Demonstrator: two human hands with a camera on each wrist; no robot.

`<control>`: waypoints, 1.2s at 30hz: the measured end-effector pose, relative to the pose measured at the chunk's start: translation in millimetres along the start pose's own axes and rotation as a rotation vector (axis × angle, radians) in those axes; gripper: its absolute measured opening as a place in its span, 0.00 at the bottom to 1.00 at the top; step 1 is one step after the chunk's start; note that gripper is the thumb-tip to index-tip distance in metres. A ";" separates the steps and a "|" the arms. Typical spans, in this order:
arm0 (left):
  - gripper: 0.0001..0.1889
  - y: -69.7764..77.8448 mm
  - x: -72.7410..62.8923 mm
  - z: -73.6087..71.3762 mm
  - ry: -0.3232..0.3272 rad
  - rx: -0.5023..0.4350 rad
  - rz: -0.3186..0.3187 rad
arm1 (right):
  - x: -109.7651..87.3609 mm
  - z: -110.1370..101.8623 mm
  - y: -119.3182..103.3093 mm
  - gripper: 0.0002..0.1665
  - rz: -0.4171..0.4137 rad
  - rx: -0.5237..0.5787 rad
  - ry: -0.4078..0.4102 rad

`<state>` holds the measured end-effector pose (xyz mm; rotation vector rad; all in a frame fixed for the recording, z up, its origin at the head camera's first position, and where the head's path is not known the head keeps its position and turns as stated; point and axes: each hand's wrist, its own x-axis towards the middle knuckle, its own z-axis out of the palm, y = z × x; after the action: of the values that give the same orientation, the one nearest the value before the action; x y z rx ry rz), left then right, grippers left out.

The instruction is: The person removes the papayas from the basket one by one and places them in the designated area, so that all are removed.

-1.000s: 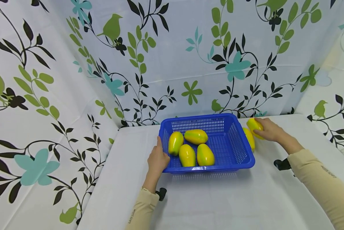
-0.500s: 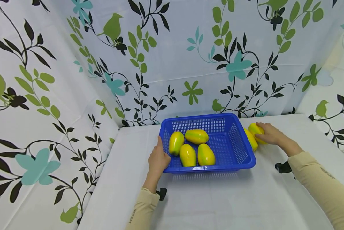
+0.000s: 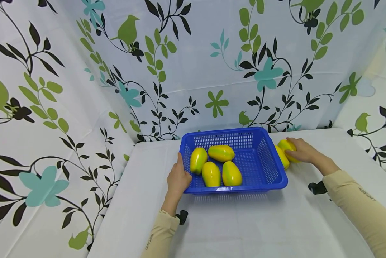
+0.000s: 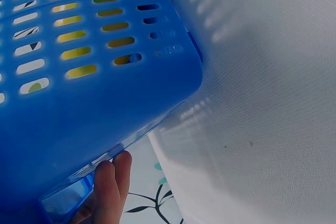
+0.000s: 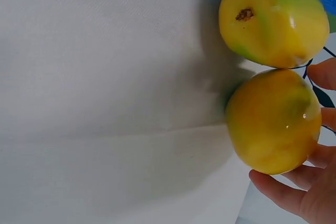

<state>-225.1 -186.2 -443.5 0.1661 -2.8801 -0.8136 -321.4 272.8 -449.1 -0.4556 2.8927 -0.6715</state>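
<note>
A blue plastic basket (image 3: 212, 189) stands on the white table, holding several yellow-green mangoes (image 3: 220, 153) toward its left side. My left hand (image 3: 178, 178) grips the basket's left rim near the front corner. In the left wrist view, fingertips (image 4: 123, 161) show against the outer wall of the basket (image 4: 105, 108). Right of the basket, my right hand (image 3: 304, 151) holds a mango (image 3: 287, 145), fingers and thumb round it. Another mango (image 3: 282, 157) lies between it and the basket's right wall. The right wrist view shows the held mango (image 5: 275, 121) against that second mango (image 5: 273, 19).
The table (image 3: 244, 225) is covered in white cloth, its far edge close behind the basket. A patterned curtain (image 3: 186, 71) with leaves, birds and flowers hangs at the back and both sides. Black wrist devices (image 3: 317, 186) sit beneath both sleeves.
My right hand has lowered the mango toward the table, beside the other one, which has turned and shifted slightly. My left hand has stayed on the basket rim.
</note>
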 end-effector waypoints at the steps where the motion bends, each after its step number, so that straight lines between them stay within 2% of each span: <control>1: 0.43 -0.2 0.2 0.4 -0.001 0.000 -0.001 | 0.8 -0.5 -0.5 0.40 0.001 -0.005 0.002; 15: 0.44 0.3 -0.8 -0.2 0.002 -0.004 -0.002 | 6.6 -18.9 -33.0 0.38 -0.047 -0.042 0.057; 27: 0.43 1.1 -3.0 -1.8 0.011 -0.007 0.002 | 10.3 -31.5 -88.6 0.37 -0.137 -0.074 0.107; 36: 0.44 1.9 -2.4 -2.3 0.009 -0.012 0.008 | 17.2 -32.2 -129.7 0.35 -0.241 -0.094 0.123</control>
<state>-222.5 -185.4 -440.8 0.1555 -2.8652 -0.8271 -310.3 169.5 -363.2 -0.8122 3.0242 -0.6176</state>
